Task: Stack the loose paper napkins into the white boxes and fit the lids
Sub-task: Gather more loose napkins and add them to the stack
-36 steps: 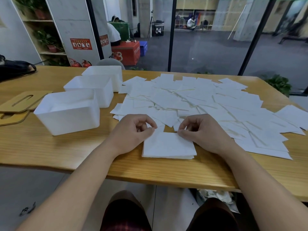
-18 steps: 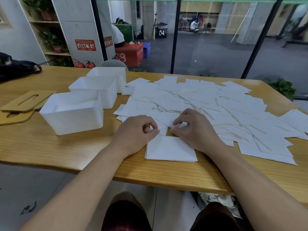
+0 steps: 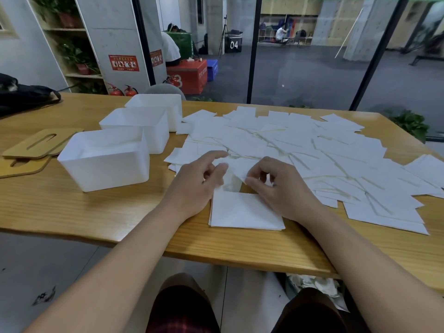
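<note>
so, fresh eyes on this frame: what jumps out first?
The spread of loose paper napkins covering the middle and right of the wooden table. Next, both hands at the near edge, left hand and right hand, pinching one napkin above a small neat stack. Three white boxes sit in a row on the left, lids off.

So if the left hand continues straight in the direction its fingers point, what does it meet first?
The left hand points away from the person and slightly right. It would first meet the napkin both hands hold, then the loose napkins spread beyond it. Height above the table is hard to judge.
</note>
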A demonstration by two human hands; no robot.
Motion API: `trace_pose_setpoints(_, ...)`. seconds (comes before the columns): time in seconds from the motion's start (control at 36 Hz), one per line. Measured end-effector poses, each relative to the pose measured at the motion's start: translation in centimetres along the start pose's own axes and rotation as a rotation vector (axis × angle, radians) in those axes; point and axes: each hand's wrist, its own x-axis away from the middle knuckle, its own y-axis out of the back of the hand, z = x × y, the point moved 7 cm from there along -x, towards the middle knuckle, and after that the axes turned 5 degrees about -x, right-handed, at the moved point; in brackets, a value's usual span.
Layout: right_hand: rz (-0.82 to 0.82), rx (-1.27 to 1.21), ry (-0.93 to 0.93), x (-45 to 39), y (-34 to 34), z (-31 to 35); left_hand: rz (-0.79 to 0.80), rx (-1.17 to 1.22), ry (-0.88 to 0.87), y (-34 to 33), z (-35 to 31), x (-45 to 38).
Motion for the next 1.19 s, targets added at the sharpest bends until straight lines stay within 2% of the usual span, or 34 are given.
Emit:
trace_pose_setpoints(0.14, 0.119, -0.162, 0.062, 1.4, -0.4, 1.5, 0.023, 0.069, -0.023, 0.1, -0.7, 0.4)
trace_pose_setpoints(0.31, 0.052, -0.160, 0.063, 1.2, 0.1, 1.5, -0.076, 0.036, -0.078, 1.0, -1.1, 0.4)
trace_pose_setpoints(0.39, -0.049, -0.068, 0.068, 1.0, 1.2, 1.0, -0.059, 0.187, -0.110, 1.1, -1.3, 0.4)
trace_pose_setpoints(0.47, -0.089, -0.036, 0.014, 1.1, 2.0, 0.7, 0.088, 0.472, -0.093, 0.3, -1.7, 0.4)
trace_pose_setpoints(0.56, -0.056, -0.143, -0.083, 1.1, 2.2, 0.2, 0.210, 0.708, -0.052, -0.1, -1.8, 0.5)
trace_pose_setpoints(0.64, -0.005, -0.271, -0.143, 1.1, 2.1, 0.2, 0.249, 0.810, -0.055, 0.1, -2.0, 0.5)
trace_pose_setpoints(0.69, 0.001, -0.343, -0.171, 1.1, 2.0, 0.3, 0.222, 0.783, -0.030, 0.2, -1.8, 0.4)
trace_pose_setpoints(0.81, -0.030, -0.422, -0.180, 1.4, 2.4, 0.4, 0.156, 0.557, 0.065, 0.1, -0.8, 0.5)
trace_pose_setpoints(0.94, 0.001, -0.312, -0.191, 2.1, 3.0, -0.3, 0.140, 0.335, 0.024, -0.1, -0.4, 0.5)
trace_pose_setpoints(1.06, 0.065, -0.300, -0.219, 3.1, 3.3, -0.4, 0.131, 0.250, -0.022, -0.1, -0.6, 0.8)
trace_pose_setpoints(1.19, 0.078, -0.146, -0.206, 3.9, 3.1, -1.2, 0.132, 0.155, -0.043, -0.2, -0.9, 1.1)
